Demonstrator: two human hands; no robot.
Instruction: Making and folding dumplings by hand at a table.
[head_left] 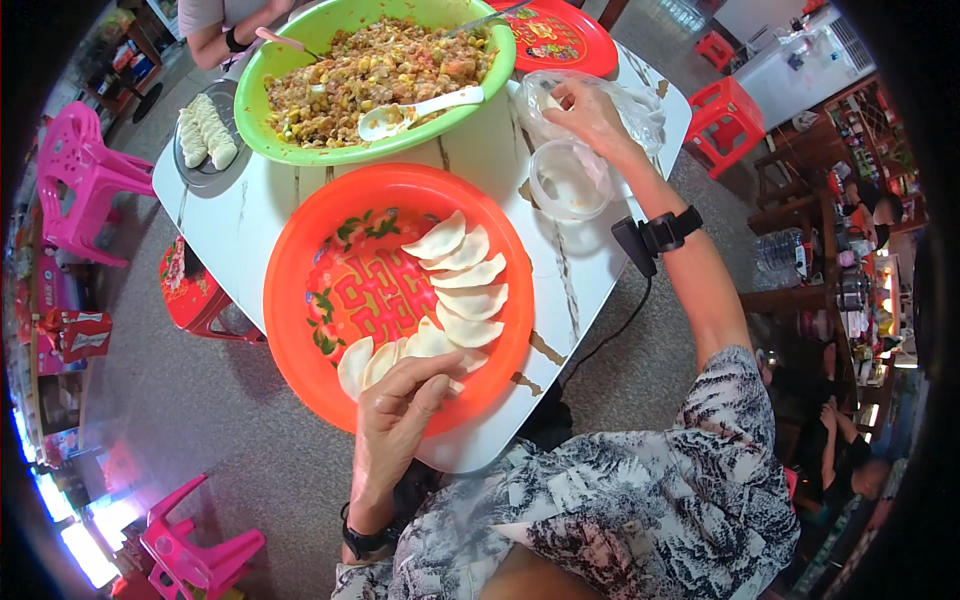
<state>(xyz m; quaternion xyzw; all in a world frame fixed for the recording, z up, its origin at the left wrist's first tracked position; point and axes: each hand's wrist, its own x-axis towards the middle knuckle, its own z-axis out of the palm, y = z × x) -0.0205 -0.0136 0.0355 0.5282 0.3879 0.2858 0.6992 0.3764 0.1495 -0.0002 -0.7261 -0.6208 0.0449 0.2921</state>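
Observation:
My left hand (pixel 398 405) is over the near rim of a round red tray (pixel 290 330). Its fingers are stretched forward, thumb a little apart, and nothing shows in them. Beneath and beyond the fingertips, several pale folded dumplings (pixel 470 301) curve along the tray's right and near sides. At the table's far right, my right hand (pixel 592 118) reaches to a clear plastic bag (pixel 645 110), thumb and fingers pinched together. What they pinch is hard to make out against the bag. Just below that hand stands a clear plastic tub (pixel 570 182) with something whitish inside.
A green basin (pixel 250 125) of chopped filling holds a white spoon (pixel 420 110). At left, a grey plate (pixel 207 175) carries pale dumplings; behind is another red tray (pixel 575 40). A person (pixel 225 30) sits across the table. Pink chairs (pixel 90 180) and red stools (pixel 725 120) stand around.

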